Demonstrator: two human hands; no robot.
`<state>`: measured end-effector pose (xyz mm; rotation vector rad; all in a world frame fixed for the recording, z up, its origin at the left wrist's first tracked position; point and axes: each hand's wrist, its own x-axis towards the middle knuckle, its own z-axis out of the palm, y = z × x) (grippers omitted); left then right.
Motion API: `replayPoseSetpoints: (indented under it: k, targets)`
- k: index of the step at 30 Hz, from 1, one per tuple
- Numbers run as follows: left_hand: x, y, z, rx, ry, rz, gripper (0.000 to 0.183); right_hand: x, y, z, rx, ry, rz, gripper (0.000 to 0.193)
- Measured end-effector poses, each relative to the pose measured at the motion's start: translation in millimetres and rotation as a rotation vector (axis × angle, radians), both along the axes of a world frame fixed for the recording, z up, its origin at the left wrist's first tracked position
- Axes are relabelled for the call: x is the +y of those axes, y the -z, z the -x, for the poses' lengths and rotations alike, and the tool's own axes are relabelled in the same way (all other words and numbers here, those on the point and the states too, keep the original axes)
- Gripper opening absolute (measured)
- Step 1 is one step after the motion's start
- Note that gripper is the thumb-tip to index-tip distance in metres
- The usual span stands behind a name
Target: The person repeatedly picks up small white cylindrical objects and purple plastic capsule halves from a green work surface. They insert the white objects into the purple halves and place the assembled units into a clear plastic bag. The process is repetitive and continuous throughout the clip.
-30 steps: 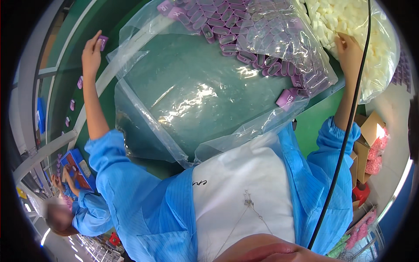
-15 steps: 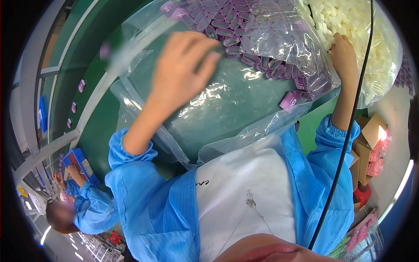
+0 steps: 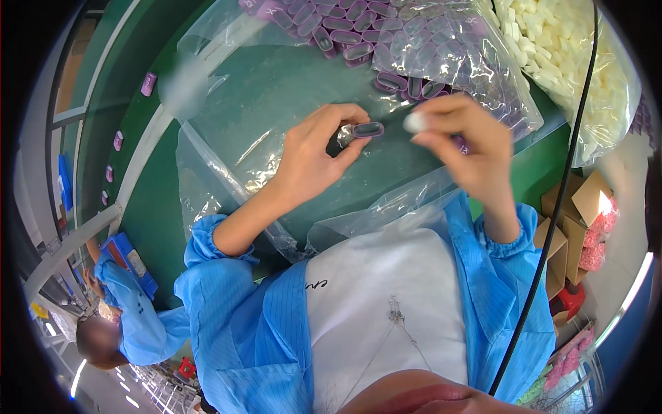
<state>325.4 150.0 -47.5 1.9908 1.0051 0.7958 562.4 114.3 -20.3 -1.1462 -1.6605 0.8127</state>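
Between the thumb and fingers of my left hand (image 3: 317, 148) is a purple oval shell (image 3: 368, 130), its hollow end turned up. My right hand (image 3: 472, 141), smeared a little by motion, pinches a small white piece (image 3: 415, 122) just to the right of that shell; the two are apart. Beyond my hands, many purple oval shells (image 3: 343, 36) lie on and under clear plastic sheeting (image 3: 448, 52). A big clear bag of cream-white pieces (image 3: 545, 41) stands at the far right.
A green conveyor belt with spaced purple pieces (image 3: 118, 141) runs along the left behind a metal rail (image 3: 141, 148). A co-worker in blue (image 3: 145, 324) sits lower left beside a blue bin (image 3: 129, 265). Cardboard boxes (image 3: 569, 234) stand at right. A black cable (image 3: 552, 231) hangs across the right side.
My right hand has come from the white pieces to the middle, bringing one. My left hand has lowered toward the middle and now holds a purple shell. Pieces on the belt have shifted.
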Motion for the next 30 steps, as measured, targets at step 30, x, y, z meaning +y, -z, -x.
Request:
replayPoseSetpoints:
  k: [30]
  targets:
    - [-2,15,7,-0.125,0.048,0.045,0.034,15,20,24,-0.435,-0.217,-0.483,0.029]
